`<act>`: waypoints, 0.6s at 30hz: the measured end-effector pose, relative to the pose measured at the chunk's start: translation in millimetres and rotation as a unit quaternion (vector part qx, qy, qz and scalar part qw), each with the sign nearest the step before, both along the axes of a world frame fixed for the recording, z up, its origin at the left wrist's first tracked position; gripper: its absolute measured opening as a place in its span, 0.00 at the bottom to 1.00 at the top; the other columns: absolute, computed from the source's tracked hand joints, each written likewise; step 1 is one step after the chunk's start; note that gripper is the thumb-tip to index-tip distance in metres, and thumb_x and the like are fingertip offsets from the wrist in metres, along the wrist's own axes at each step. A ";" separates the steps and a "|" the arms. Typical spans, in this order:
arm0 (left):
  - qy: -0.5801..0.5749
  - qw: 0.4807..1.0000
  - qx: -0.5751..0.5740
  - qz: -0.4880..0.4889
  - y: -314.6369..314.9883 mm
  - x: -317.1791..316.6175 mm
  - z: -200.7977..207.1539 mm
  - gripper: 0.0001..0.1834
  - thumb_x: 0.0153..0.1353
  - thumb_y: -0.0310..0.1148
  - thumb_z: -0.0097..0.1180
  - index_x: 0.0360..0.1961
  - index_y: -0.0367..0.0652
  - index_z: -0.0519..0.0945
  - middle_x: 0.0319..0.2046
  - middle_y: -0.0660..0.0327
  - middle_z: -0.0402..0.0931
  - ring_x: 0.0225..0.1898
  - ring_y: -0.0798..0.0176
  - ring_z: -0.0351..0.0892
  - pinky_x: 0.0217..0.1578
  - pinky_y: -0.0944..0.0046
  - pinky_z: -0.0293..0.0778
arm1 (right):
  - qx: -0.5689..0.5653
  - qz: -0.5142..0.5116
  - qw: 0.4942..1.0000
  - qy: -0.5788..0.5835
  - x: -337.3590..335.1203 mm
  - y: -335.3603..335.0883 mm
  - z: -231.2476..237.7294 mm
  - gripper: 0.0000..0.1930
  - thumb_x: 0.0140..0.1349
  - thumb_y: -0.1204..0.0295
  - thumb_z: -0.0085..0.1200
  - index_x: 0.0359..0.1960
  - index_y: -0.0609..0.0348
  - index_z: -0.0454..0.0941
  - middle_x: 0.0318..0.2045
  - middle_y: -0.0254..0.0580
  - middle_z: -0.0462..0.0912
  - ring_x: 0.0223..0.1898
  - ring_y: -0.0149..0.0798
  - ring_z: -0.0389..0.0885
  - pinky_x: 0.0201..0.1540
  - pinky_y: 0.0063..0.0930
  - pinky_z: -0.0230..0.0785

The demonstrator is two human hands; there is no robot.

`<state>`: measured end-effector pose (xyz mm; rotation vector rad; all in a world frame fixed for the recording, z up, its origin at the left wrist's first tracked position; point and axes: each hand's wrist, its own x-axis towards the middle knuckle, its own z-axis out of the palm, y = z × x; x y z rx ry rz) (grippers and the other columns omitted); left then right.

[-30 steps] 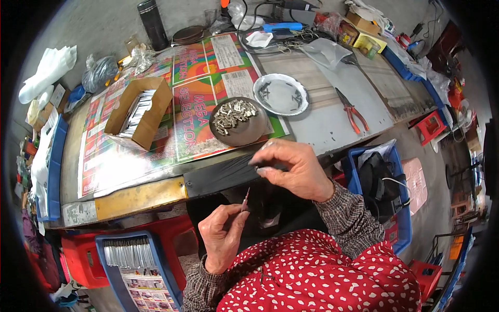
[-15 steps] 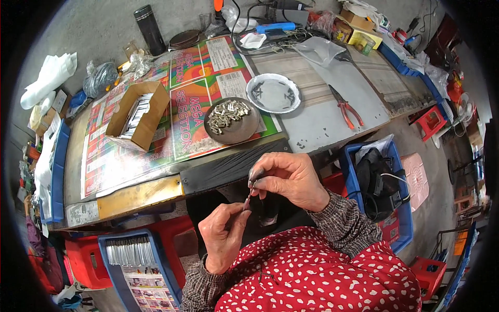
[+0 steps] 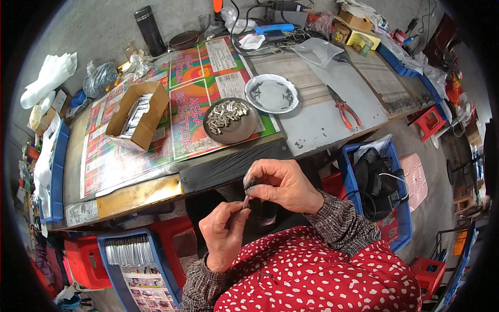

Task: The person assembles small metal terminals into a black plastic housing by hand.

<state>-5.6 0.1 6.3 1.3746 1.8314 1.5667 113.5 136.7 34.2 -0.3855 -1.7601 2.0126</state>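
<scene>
"One thin stick (image 3: 246, 202), where?"
"Pinched in the left hand (image 3: 223, 231), nearly upright, just below the right hand (image 3: 285, 186)."
"And that one's fingers?"
"Closed on a small dark piece (image 3: 251, 183), by the stick's upper end."

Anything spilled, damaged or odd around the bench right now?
Only wear stands out: the grey board is flecked dark near its front edge, possibly chipped or dirty, and the black edge strip looks wrinkled. The small silver pieces lie inside their brown dish, apparently unspilled.
</scene>
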 end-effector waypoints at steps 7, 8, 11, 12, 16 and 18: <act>-0.187 0.977 -0.076 -0.074 -2.7 -5.1 6.1 0.03 0.52 0.20 0.60 0.28 0.33 0.78 0.21 0.63 0.76 0.19 0.76 0.71 0.20 0.75 0.66 | 0.066 0.038 0.997 0.024 -0.4 8.5 0.3 0.04 0.59 0.78 0.54 0.35 0.66 0.75 0.30 0.30 0.75 0.32 0.20 0.71 0.36 0.16 0.66; -0.187 0.977 -0.076 -0.074 -2.4 -5.0 5.4 0.03 0.52 0.20 0.60 0.28 0.33 0.78 0.21 0.63 0.76 0.19 0.76 0.71 0.20 0.75 0.66 | 0.078 0.048 0.995 0.035 -0.3 10.4 -5.7 0.05 0.59 0.78 0.55 0.35 0.66 0.75 0.30 0.30 0.74 0.32 0.20 0.71 0.35 0.16 0.66; -0.130 0.989 -0.030 -0.062 0.4 -0.9 2.1 0.04 0.51 0.19 0.61 0.29 0.33 0.78 0.21 0.61 0.77 0.19 0.73 0.72 0.21 0.73 0.67 | 0.054 0.030 0.996 0.058 -1.6 2.4 -13.8 0.05 0.59 0.77 0.56 0.35 0.65 0.74 0.30 0.31 0.74 0.32 0.20 0.71 0.34 0.16 0.66; -0.045 0.999 0.002 -0.029 3.5 0.3 1.9 0.05 0.50 0.19 0.61 0.28 0.33 0.77 0.22 0.60 0.77 0.19 0.72 0.72 0.21 0.73 0.68 | 0.016 -0.001 0.997 0.071 -2.8 -1.6 -15.9 0.06 0.59 0.77 0.56 0.34 0.65 0.74 0.30 0.31 0.74 0.32 0.20 0.70 0.33 0.15 0.65; 0.018 1.000 -0.003 0.005 4.5 -0.2 3.3 0.06 0.49 0.19 0.62 0.28 0.33 0.77 0.22 0.57 0.77 0.19 0.67 0.73 0.22 0.70 0.69 | 0.019 -0.039 0.997 0.068 -8.0 -6.4 -15.0 0.05 0.59 0.77 0.57 0.32 0.64 0.73 0.28 0.31 0.75 0.31 0.20 0.70 0.32 0.15 0.65; -0.021 1.000 -0.013 -0.008 4.3 -1.3 4.2 0.06 0.49 0.19 0.62 0.27 0.33 0.77 0.22 0.57 0.76 0.20 0.66 0.74 0.22 0.70 0.68 | -0.036 -0.026 0.999 0.031 -7.1 -7.2 2.2 0.06 0.59 0.76 0.57 0.30 0.63 0.72 0.25 0.29 0.74 0.28 0.19 0.69 0.29 0.15 0.64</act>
